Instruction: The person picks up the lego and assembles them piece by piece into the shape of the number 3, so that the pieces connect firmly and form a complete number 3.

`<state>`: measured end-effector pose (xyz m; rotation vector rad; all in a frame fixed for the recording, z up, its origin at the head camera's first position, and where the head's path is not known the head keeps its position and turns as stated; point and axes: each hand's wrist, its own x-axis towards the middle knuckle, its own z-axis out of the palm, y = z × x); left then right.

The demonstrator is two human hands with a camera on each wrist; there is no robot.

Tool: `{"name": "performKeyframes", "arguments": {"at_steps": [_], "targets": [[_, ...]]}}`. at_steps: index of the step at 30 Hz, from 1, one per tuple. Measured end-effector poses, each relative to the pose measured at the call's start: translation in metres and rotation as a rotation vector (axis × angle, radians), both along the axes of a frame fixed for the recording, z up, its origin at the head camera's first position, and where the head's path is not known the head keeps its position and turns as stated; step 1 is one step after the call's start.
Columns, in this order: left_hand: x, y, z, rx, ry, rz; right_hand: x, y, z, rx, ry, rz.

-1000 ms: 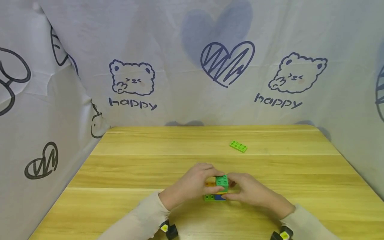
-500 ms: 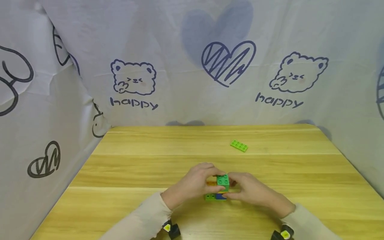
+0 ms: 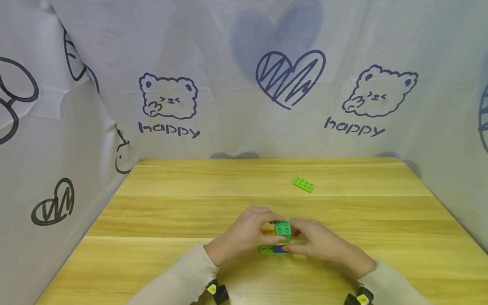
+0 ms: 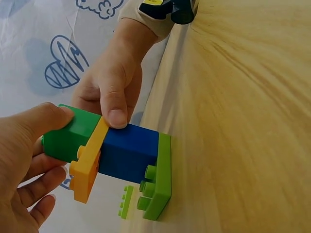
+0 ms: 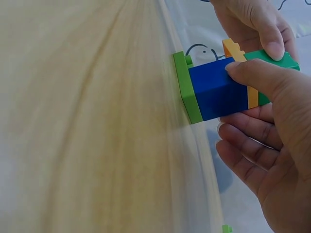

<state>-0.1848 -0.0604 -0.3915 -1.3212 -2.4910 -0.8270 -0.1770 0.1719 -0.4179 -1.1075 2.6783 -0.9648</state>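
A small stack of toy building bricks stands on the table between both hands. At its bottom lies a lime green plate [image 4: 164, 179], with a blue brick [image 4: 129, 150] on one end of it. Over the blue brick sits a yellow-orange plate [image 4: 88, 165] that overhangs to one side, topped by a green brick [image 3: 283, 229]. My left hand [image 3: 248, 232] pinches the green brick between thumb and fingers. From the other side, my right hand [image 3: 322, 240] grips the blue brick, its thumb on the near face. The right fingers behind the stack are partly hidden in the head view.
A loose lime green plate [image 3: 303, 184] with studs up lies farther back on the wooden table [image 3: 183, 212]. White printed cloth [image 3: 228, 93] hangs behind the table and at its sides.
Both hands keep their hold on the stack and hardly move. The left fingers cover slightly less of the green brick's studs. The loose plate has stayed put.
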Motion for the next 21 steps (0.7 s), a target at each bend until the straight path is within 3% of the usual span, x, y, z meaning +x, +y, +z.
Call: {"name": "performKeyframes", "arguments": {"at_steps": [8,14,21], "targets": [[0.000,0.001,0.000,-0.007,-0.031,0.034,0.002,0.001,0.002,0.035,0.050,-0.001],[0.000,0.000,-0.001,-0.026,-0.056,0.059,0.001,0.005,0.008,0.083,0.036,0.004],[0.001,0.000,0.002,-0.065,-0.073,0.083,-0.006,0.016,0.018,0.151,0.038,-0.050]]}}
